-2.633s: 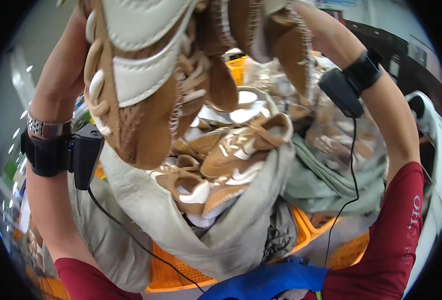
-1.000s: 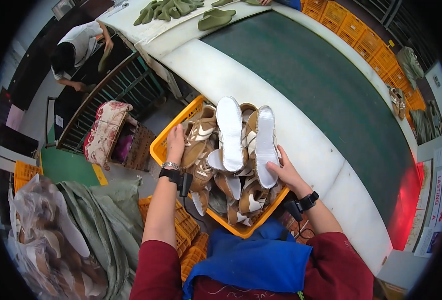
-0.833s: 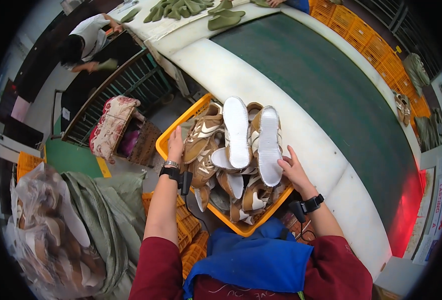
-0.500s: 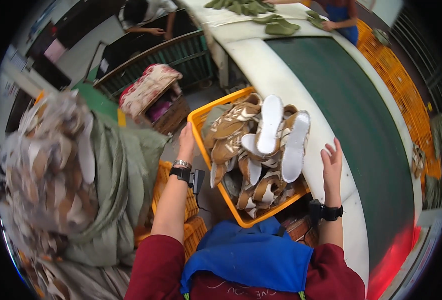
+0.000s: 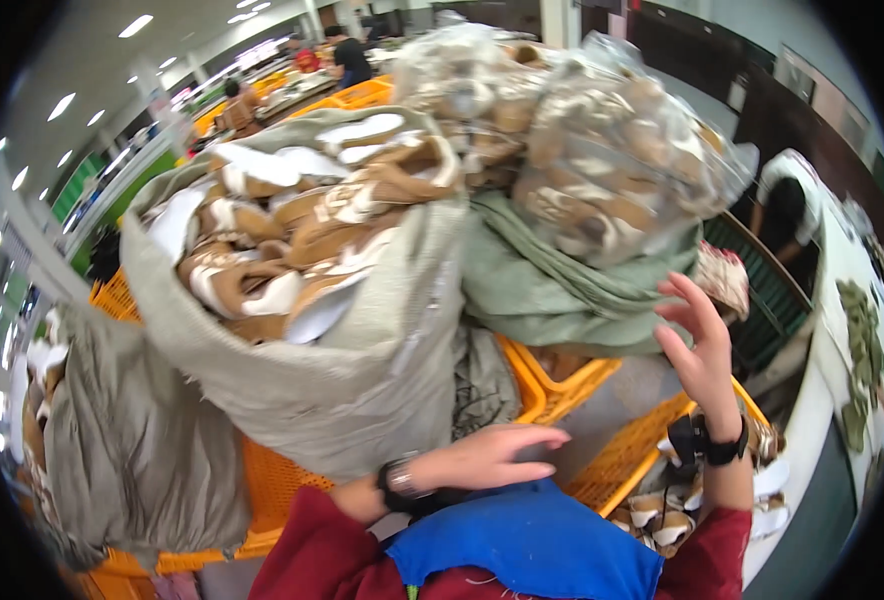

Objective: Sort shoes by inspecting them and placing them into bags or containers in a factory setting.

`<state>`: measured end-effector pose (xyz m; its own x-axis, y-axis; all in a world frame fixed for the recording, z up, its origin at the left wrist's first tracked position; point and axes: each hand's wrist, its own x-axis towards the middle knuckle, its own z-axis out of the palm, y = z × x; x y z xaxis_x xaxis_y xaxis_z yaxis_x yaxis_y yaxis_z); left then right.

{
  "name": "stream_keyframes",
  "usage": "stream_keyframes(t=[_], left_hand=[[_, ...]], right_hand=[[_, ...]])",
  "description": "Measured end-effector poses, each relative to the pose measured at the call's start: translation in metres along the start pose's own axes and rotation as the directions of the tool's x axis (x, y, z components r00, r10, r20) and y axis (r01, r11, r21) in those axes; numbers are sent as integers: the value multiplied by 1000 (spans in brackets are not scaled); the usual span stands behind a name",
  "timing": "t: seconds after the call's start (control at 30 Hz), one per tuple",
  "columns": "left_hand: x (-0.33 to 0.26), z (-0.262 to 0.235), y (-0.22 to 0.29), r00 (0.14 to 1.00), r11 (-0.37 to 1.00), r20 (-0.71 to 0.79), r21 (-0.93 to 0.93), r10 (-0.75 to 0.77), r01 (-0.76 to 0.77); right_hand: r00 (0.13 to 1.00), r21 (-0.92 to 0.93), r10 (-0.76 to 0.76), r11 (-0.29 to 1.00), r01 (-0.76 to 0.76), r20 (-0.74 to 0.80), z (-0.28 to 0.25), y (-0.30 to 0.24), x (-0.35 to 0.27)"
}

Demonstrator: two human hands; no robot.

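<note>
My left hand (image 5: pixel 487 458) lay flat with an open grip, holding nothing, just above my blue apron (image 5: pixel 532 540) and close under the big grey sack (image 5: pixel 312 370) stuffed with tan and white shoe parts (image 5: pixel 292 250). My right hand (image 5: pixel 700 345) was raised, fingers spread, grip empty, near the green sack (image 5: pixel 552 290) and the clear bag of shoe parts (image 5: pixel 602 150). Orange crates (image 5: pixel 562 385) sat below the sacks, one with shoe parts at my right wrist (image 5: pixel 662 500).
</note>
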<state>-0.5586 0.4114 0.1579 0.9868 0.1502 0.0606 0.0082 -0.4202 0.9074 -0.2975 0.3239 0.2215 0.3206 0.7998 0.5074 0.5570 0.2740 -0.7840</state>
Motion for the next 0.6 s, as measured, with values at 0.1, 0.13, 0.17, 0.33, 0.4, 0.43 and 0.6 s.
stream_keyframes(t=[0.1,0.13,0.17,0.33,0.4,0.43,0.6], left_hand=[[-116,-57,63,975,996,-211,41,-66,76],[-143,-73,85,951,988,-307,129,-46,89],[-163,-89,102,919,970,-394,216,-18,111],[-176,-163,150,715,646,-582,724,386,240],[-165,-190,142,709,287,-513,858,484,426],[-170,-196,136,706,280,-513,858,488,430],[-213,-195,123,786,417,-513,666,-345,619]], right_hand=[[920,-93,-314,935,343,235,67,-39,81],[864,-165,-436,860,482,252,85,-47,106],[793,-234,-546,761,605,272,105,-49,132],[443,-350,-645,276,895,623,194,-90,220],[535,-391,-364,400,829,762,215,-95,237],[506,-375,-352,379,846,787,223,-92,242],[400,-184,-306,548,816,864,219,-84,269]])
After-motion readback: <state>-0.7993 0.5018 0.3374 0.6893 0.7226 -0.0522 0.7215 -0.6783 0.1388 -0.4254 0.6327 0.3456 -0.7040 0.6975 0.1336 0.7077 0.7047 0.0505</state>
